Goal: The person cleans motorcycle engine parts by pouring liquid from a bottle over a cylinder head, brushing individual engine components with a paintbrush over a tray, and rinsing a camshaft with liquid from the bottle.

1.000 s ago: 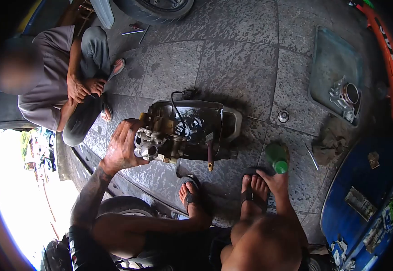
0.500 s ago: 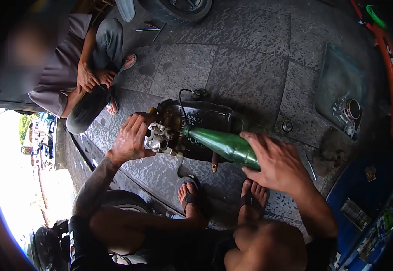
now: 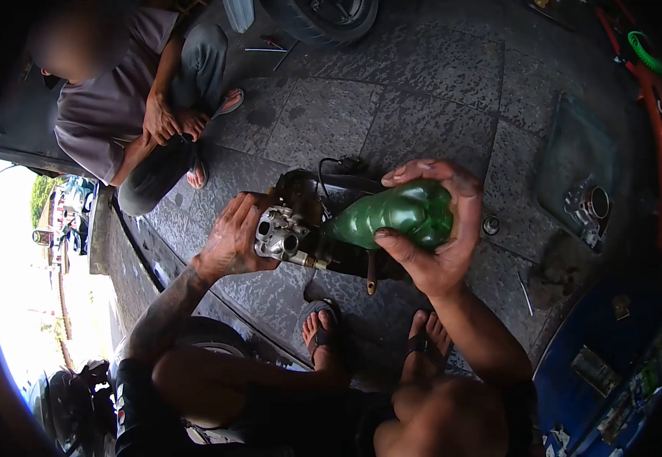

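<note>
My left hand (image 3: 232,240) is closed around the left side of a silver metal engine part (image 3: 280,232) with round openings. My right hand (image 3: 445,259) grips a green plastic bottle (image 3: 392,215) near its base, thumb in front and fingers over the back. The bottle is tilted, base raised toward me and neck down behind the engine part. Its mouth is hidden, so I cannot tell whether liquid flows. Beneath both lies a dark engine assembly (image 3: 338,257) on the floor, with a brown lever (image 3: 371,283) sticking out and a black cable (image 3: 322,169) behind.
Another person (image 3: 118,114) sits at the upper left, hands together. A tray (image 3: 574,164) with a metal part (image 3: 593,206) lies to the right, near a small round metal piece (image 3: 491,225). A wheel (image 3: 331,19), a red jack-like frame (image 3: 658,129) and a blue surface (image 3: 612,327) surround the tiled floor.
The bottle has tipped up more steeply, its base now facing me. My right hand has moved up and wrapped further around that base. My left hand stays on the engine part.
</note>
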`<action>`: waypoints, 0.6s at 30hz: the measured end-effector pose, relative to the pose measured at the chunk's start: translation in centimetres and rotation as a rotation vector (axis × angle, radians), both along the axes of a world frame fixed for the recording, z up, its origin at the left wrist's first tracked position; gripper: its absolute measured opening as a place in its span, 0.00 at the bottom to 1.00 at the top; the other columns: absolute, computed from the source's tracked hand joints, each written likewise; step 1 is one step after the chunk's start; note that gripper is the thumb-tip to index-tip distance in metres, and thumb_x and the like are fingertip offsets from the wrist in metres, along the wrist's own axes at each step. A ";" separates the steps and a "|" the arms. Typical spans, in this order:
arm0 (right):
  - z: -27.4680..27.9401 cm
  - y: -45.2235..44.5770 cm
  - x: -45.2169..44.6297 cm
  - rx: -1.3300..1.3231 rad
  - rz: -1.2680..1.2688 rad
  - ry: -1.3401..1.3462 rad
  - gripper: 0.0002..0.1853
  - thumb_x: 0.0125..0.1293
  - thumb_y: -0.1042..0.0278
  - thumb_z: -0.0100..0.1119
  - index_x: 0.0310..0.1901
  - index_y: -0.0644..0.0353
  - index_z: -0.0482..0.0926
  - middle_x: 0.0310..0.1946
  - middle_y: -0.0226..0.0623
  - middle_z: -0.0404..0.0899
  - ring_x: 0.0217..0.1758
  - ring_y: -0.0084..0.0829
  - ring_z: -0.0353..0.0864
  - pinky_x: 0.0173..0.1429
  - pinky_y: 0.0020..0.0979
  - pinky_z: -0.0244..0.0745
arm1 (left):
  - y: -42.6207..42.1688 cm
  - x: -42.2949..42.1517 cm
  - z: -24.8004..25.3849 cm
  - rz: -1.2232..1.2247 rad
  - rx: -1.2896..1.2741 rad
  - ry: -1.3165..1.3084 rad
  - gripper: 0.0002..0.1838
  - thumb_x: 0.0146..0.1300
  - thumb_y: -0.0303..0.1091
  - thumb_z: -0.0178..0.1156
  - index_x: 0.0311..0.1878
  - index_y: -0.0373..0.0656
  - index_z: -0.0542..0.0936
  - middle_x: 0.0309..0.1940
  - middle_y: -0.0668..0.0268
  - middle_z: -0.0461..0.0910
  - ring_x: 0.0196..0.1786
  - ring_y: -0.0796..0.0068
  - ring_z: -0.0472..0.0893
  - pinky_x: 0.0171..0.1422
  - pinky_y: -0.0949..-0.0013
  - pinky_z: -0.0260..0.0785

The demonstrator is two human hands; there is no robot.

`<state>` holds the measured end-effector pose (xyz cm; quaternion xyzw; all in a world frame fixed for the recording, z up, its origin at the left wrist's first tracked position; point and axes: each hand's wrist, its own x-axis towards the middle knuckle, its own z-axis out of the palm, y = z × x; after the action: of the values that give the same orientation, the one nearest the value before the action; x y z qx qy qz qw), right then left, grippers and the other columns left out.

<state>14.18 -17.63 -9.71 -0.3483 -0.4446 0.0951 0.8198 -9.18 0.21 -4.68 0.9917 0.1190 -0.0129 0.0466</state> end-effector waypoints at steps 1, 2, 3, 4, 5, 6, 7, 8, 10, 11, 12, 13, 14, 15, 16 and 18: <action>0.3 1.4 -0.7 0.152 -0.032 0.138 0.39 0.55 0.54 0.73 0.61 0.66 0.62 0.47 0.44 0.74 0.50 0.36 0.78 0.54 0.38 0.75 | -0.1 0.1 -0.1 -0.001 -0.004 0.003 0.44 0.30 0.41 0.73 0.55 0.33 0.70 0.49 0.51 0.70 0.52 0.49 0.73 0.58 0.54 0.67; 0.2 1.9 -1.6 0.150 -0.031 0.138 0.39 0.55 0.54 0.73 0.61 0.66 0.62 0.47 0.44 0.74 0.50 0.36 0.78 0.54 0.38 0.75 | -0.1 0.3 -0.2 0.000 0.011 0.011 0.45 0.30 0.41 0.73 0.56 0.32 0.69 0.49 0.51 0.70 0.53 0.48 0.73 0.59 0.53 0.67; -0.1 2.1 -2.5 0.159 0.066 0.361 0.42 0.55 0.43 0.68 0.60 0.65 0.61 0.44 0.44 0.75 0.47 0.37 0.78 0.54 0.39 0.75 | -0.3 0.5 -0.4 0.004 0.024 0.022 0.46 0.30 0.41 0.74 0.57 0.32 0.69 0.49 0.50 0.70 0.54 0.47 0.72 0.60 0.53 0.66; -0.4 2.5 -3.0 0.172 0.162 0.579 0.46 0.54 0.32 0.64 0.60 0.65 0.61 0.42 0.45 0.76 0.45 0.38 0.77 0.53 0.40 0.74 | -0.2 0.8 -0.5 0.004 0.028 0.019 0.46 0.30 0.41 0.74 0.57 0.32 0.69 0.49 0.50 0.70 0.54 0.47 0.72 0.60 0.53 0.66; -1.0 2.9 -3.4 0.172 0.162 0.585 0.46 0.54 0.32 0.64 0.60 0.65 0.61 0.42 0.45 0.76 0.45 0.38 0.77 0.53 0.40 0.74 | -0.2 1.0 -0.7 0.010 0.002 0.019 0.46 0.30 0.42 0.74 0.57 0.32 0.69 0.50 0.50 0.70 0.55 0.46 0.72 0.61 0.52 0.66; -1.6 3.2 -3.8 0.104 0.130 0.558 0.48 0.53 0.24 0.54 0.57 0.66 0.64 0.40 0.45 0.76 0.43 0.38 0.78 0.50 0.41 0.75 | -0.3 1.1 -0.8 0.015 -0.026 0.021 0.47 0.30 0.42 0.74 0.58 0.32 0.68 0.50 0.50 0.70 0.56 0.46 0.71 0.61 0.51 0.65; -2.2 3.4 -4.0 0.036 0.096 0.526 0.52 0.51 0.16 0.45 0.55 0.67 0.67 0.39 0.45 0.76 0.41 0.39 0.78 0.48 0.41 0.75 | -0.3 1.3 -0.9 -0.007 -0.021 0.019 0.47 0.31 0.43 0.74 0.58 0.32 0.68 0.51 0.49 0.70 0.56 0.45 0.71 0.62 0.51 0.65; -2.8 3.6 -3.7 0.034 0.095 0.527 0.52 0.51 0.16 0.45 0.55 0.67 0.67 0.39 0.45 0.76 0.41 0.39 0.78 0.48 0.41 0.75 | -0.2 1.4 -1.2 -0.008 -0.024 0.021 0.47 0.31 0.43 0.74 0.58 0.32 0.68 0.51 0.49 0.70 0.56 0.45 0.71 0.62 0.51 0.65; -2.4 3.3 -2.8 -0.080 0.131 0.575 0.54 0.50 0.12 0.35 0.49 0.67 0.71 0.34 0.46 0.77 0.37 0.40 0.79 0.43 0.42 0.76 | 0.2 1.5 -1.9 0.008 -0.030 0.038 0.47 0.31 0.43 0.74 0.58 0.32 0.68 0.51 0.49 0.70 0.57 0.44 0.71 0.62 0.51 0.65; -1.8 2.9 -2.3 -0.139 0.111 0.578 0.55 0.49 0.11 0.30 0.47 0.68 0.72 0.32 0.46 0.77 0.35 0.40 0.79 0.41 0.42 0.77 | 0.4 1.7 -2.2 0.008 -0.032 0.037 0.47 0.31 0.43 0.74 0.58 0.32 0.68 0.51 0.49 0.70 0.57 0.44 0.71 0.62 0.51 0.65; -0.9 2.5 -1.9 -0.199 0.092 0.580 0.57 0.49 0.09 0.25 0.44 0.68 0.74 0.30 0.46 0.77 0.33 0.41 0.79 0.39 0.42 0.77 | 0.5 1.9 -2.5 0.000 -0.019 0.003 0.45 0.30 0.41 0.74 0.56 0.32 0.69 0.50 0.50 0.71 0.55 0.47 0.72 0.61 0.53 0.66; 0.0 2.1 -1.2 0.104 0.348 0.662 0.55 0.51 0.11 0.28 0.43 0.69 0.75 0.32 0.48 0.79 0.34 0.41 0.81 0.41 0.41 0.79 | 0.6 2.0 -2.7 -0.005 -0.006 -0.030 0.44 0.29 0.38 0.74 0.55 0.33 0.69 0.49 0.51 0.72 0.53 0.49 0.73 0.59 0.55 0.66; 0.8 1.7 -0.7 0.411 0.603 0.732 0.54 0.53 0.13 0.31 0.41 0.70 0.76 0.35 0.49 0.80 0.35 0.41 0.83 0.43 0.40 0.80 | 0.6 2.2 -2.8 0.002 -0.010 -0.028 0.44 0.29 0.38 0.74 0.55 0.33 0.69 0.49 0.51 0.72 0.53 0.49 0.73 0.59 0.55 0.66; 1.7 1.3 -0.4 0.485 0.605 0.786 0.53 0.52 0.13 0.34 0.39 0.70 0.75 0.30 0.50 0.80 0.34 0.44 0.83 0.40 0.43 0.81 | 0.8 2.5 -2.7 0.003 -0.035 0.005 0.46 0.30 0.41 0.74 0.57 0.32 0.69 0.51 0.50 0.71 0.55 0.46 0.72 0.62 0.53 0.65; 1.3 1.5 -0.1 0.480 0.615 0.787 0.53 0.52 0.13 0.34 0.39 0.70 0.75 0.30 0.50 0.80 0.34 0.44 0.83 0.40 0.43 0.81 | 0.9 2.8 -2.6 0.005 -0.058 0.036 0.48 0.31 0.43 0.74 0.59 0.32 0.68 0.52 0.48 0.70 0.58 0.43 0.71 0.64 0.50 0.64; 1.0 1.3 0.8 0.499 0.528 0.507 0.35 0.59 0.29 0.48 0.38 0.62 0.70 0.29 0.44 0.77 0.32 0.37 0.81 0.41 0.40 0.80 | 0.8 3.2 -2.6 0.023 -0.054 0.045 0.47 0.31 0.43 0.74 0.58 0.31 0.68 0.52 0.48 0.70 0.58 0.42 0.70 0.65 0.50 0.64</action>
<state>14.98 -16.37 -8.75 0.0200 -0.3126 0.2733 0.9095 -5.94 1.01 -7.30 0.9881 0.1312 -0.0377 0.0706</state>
